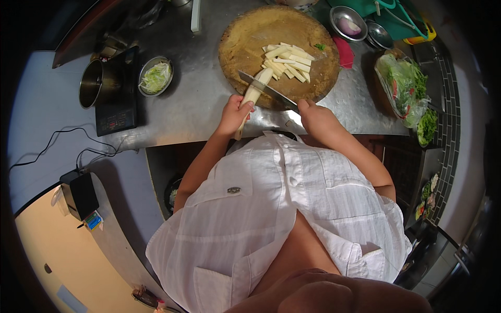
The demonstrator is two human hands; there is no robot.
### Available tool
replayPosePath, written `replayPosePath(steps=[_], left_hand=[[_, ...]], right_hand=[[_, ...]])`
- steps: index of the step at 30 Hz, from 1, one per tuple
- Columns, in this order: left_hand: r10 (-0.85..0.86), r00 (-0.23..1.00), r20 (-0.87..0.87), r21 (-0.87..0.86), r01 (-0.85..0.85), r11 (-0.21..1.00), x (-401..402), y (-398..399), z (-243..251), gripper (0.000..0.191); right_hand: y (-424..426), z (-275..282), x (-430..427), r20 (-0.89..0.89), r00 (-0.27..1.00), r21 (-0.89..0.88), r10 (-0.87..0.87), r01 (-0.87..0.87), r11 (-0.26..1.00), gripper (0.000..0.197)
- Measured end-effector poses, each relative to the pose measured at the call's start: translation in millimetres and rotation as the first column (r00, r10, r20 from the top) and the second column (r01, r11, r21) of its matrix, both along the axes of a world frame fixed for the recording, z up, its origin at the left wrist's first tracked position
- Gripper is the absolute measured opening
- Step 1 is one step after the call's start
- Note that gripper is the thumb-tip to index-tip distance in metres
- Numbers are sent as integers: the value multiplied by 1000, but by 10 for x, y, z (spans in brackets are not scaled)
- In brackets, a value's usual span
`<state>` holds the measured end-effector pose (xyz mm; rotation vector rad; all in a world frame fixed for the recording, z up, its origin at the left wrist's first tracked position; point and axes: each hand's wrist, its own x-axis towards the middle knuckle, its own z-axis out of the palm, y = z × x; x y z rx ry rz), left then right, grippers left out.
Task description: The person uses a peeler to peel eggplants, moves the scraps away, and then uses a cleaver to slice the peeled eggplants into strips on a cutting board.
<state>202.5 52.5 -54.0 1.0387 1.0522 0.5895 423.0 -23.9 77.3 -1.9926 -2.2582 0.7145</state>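
Observation:
My left hand point(235, 115) grips a long, pale peeled vegetable stalk point(252, 93), its far end over the near left part of a round wooden chopping block point(244, 35). In my right hand point(316, 117) is the handle of a cleaver point(274, 93). The blade lies slantwise across the stalk, just beyond my left fingers; whether it has cut in, I cannot tell. Beyond the blade, a heap of pale cut batons point(289, 62) rests on the block. A scrap of green leaf point(320, 47) sits to their right.
On the left stand a metal bowl of shredded vegetable point(155, 76), a black induction cooker point(117, 117) and a metal pot point(92, 84). To the right are a bowl with an onion piece point(348, 24), a red cloth point(343, 53) and bagged leafy greens point(401, 84). The steel counter's front edge point(188, 137) is near my body.

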Motion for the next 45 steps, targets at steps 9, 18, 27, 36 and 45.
replayPosePath(steps=[9, 18, 27, 36, 45], left_hand=[[-76, 952, -296, 345, 181, 921, -39, -21, -60, 31], [-82, 969, 234, -44, 95, 994, -364, 477, 477, 64], [-27, 847, -531, 434, 300, 849, -180, 569, 375, 51], [145, 933, -330, 564, 72, 823, -178, 476, 21, 33], [214, 887, -410, 705, 159, 691, -173, 414, 9, 28]], right_hand=[[359, -383, -187, -7, 1000, -49, 19, -19, 999, 15], [113, -397, 129, -577, 796, 176, -183, 341, 923, 16], [-25, -256, 128, -340, 924, 137, -174, 232, 963, 15], [66, -230, -61, -171, 984, 89, -51, 67, 994, 14], [309, -267, -226, -52, 997, -66, -60, 57, 996, 15]])
